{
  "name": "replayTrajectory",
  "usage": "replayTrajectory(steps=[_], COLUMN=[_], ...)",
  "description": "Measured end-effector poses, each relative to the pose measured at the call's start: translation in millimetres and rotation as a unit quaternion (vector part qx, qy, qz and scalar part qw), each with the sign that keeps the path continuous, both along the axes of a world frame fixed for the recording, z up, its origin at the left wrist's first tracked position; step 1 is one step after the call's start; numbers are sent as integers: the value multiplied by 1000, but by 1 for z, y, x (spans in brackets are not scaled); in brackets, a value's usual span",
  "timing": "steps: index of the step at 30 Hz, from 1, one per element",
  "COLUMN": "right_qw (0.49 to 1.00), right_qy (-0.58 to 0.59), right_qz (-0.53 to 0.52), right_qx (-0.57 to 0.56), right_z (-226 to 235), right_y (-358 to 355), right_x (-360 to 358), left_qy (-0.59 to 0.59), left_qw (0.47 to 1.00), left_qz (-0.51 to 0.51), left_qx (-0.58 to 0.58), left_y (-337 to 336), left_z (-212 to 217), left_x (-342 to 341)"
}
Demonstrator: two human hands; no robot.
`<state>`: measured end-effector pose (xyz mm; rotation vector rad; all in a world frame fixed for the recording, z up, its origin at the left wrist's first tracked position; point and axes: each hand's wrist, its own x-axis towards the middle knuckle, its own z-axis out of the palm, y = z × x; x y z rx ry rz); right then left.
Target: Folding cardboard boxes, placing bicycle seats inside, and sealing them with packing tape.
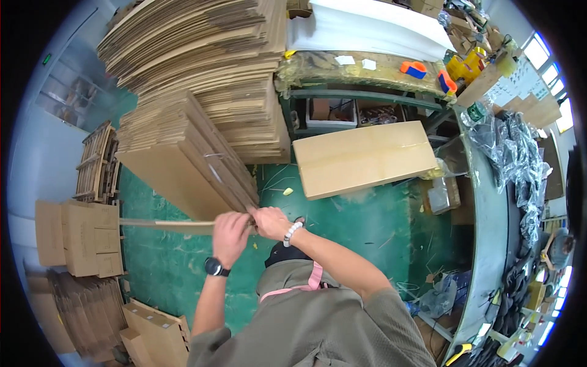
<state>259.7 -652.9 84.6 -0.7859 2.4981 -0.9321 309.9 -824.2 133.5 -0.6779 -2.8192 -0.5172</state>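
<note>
My left hand (231, 235), with a dark watch on its wrist, is closed round the near end of a flattened cardboard box (183, 227) seen almost edge-on. Close beside it, my right hand (271, 222), wearing a pale bead bracelet (292, 233), is closed at the same corner; its fingertips are partly hidden. Just beyond both hands leans a bundle of flattened cardboard boxes (174, 177), standing on edge with a strap across it. To the right of the hands, a long closed carton (365, 158) sits in front of the workbench.
Tall stacks of flattened cardboard (202, 55) rise behind the bundle. A workbench (367, 76) bears white foam sheet (373, 27) and two orange-and-blue tape dispensers (414, 69). Cartons (92, 238) and a wooden pallet (96, 162) stand left. A long table (489, 244) with plastic-wrapped items runs right.
</note>
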Motion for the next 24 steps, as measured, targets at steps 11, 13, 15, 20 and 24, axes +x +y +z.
replayTrajectory(steps=[11, 13, 15, 20, 24], right_qw=[991, 990, 991, 984, 985], right_qy=[22, 33, 19, 0, -1], right_qz=[93, 92, 95, -47, -131], right_qx=[-89, -100, -98, -170, -110], right_z=[-36, -36, -19, -19, -87], right_y=[154, 177, 214, 370, 500], right_x=[-34, -56, -84, -166, -193], left_qy=[96, 88, 82, 287, 248], left_qw=[713, 708, 703, 694, 932], left_qz=[466, 503, 545, 512, 230], left_qx=[515, 487, 449, 417, 131], left_y=[-176, -164, -153, 120, 280], left_z=[-39, -42, -29, 132, 160], left_x=[-53, -91, -104, -157, -170])
